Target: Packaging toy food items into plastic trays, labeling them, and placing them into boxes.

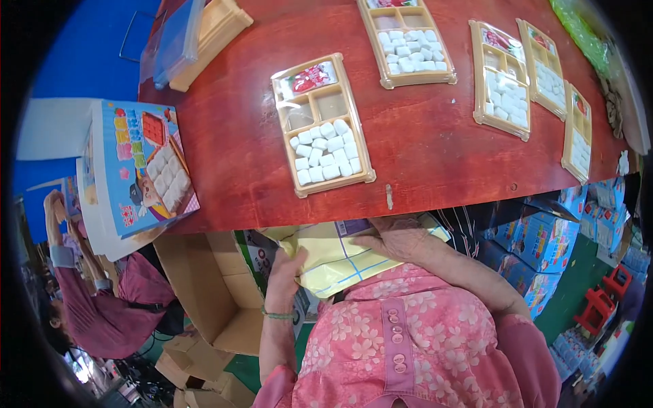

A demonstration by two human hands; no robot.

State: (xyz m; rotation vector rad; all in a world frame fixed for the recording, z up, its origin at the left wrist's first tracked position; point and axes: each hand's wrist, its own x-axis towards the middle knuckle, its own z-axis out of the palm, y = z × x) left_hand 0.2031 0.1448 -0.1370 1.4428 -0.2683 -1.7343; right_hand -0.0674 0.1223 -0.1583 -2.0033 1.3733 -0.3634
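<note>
Below the near edge of the red table, a yellow plastic sheet (340,255) with blue lines lies across my lap. My left hand (289,268) is closed round the sheet's left side, the thumb on top. My right hand (398,236) rests on its upper right part, fingers stretched out and thumb apart; some fingertips are hard to see under the table edge. On the table just beyond stands a beige compartment tray (320,129) under clear film, filled with white chunky pieces (326,153) and a red printed packet (309,78).
Similar filled trays (415,51) sit farther back and right (503,88). At left stands a blue printed box (146,163); behind it, stacked beige trays (211,41). An open cardboard carton (218,285) is left of my lap. Blue boxes (541,241) are stacked at right. A co-worker (109,299) is at far left.
</note>
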